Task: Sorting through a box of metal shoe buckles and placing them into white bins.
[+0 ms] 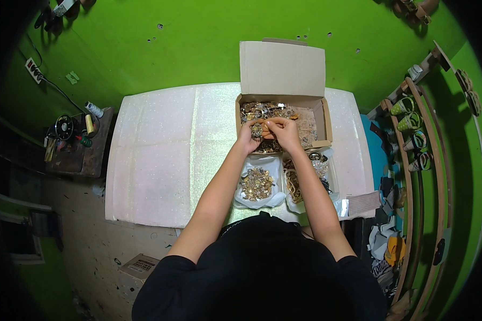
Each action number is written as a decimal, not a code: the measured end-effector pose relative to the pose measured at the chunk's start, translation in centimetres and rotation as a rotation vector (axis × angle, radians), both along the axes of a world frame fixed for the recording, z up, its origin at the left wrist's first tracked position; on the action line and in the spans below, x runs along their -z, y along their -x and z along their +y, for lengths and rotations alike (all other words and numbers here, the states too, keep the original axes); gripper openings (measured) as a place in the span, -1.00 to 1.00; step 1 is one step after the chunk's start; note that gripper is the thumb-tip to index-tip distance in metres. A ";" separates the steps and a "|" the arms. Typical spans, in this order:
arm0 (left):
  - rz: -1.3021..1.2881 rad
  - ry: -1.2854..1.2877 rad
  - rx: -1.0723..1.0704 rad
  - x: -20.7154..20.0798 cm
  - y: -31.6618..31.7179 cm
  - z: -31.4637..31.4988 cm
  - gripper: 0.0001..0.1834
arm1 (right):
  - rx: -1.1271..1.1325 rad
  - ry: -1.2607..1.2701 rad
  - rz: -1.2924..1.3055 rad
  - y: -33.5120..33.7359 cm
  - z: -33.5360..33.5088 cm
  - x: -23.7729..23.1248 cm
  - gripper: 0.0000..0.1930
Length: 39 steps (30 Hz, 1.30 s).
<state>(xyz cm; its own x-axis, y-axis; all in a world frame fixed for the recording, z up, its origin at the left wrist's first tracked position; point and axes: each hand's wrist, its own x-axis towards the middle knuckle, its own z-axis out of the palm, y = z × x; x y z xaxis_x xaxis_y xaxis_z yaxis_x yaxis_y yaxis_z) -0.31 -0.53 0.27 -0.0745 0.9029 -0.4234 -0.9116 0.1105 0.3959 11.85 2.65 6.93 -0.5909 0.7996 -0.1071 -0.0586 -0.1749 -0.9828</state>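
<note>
Above the near left part of an open cardboard box (320,144), my left hand (247,140) is curled around a clump of small glittery pieces (256,130). My right hand (285,133) meets it from the right, thumb and fingertips pinched together over the clump. Whatever sits in that pinch is too small to name. Gold, silver and dark trinkets (268,110) fill the left side of the box, partly hidden by my hands. Nearer to me, a bag-lined white tub (242,201) holds a heap of gold and silver bits (256,183).
A second white tub (334,179), under my right forearm, contains beige strands and shiny pieces. Both tubs and the box stand on a glittery white-covered table (152,160). A striped piece (363,203) lies at its right corner. A wooden rack with sandals (408,122) rises on the right.
</note>
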 end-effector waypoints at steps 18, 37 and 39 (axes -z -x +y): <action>0.041 -0.074 0.024 1.3 0.5 0.3 -0.68 | 0.008 -0.064 -0.071 -0.3 -0.1 0.2 -0.82; 0.013 0.063 -0.019 0.3 -0.3 0.3 -0.73 | -0.092 -0.093 -0.051 -0.7 -0.4 -0.5 -0.64; 0.018 0.018 -0.015 0.7 0.0 0.4 -0.73 | -0.089 -0.097 -0.063 -0.6 -0.6 -0.9 -0.64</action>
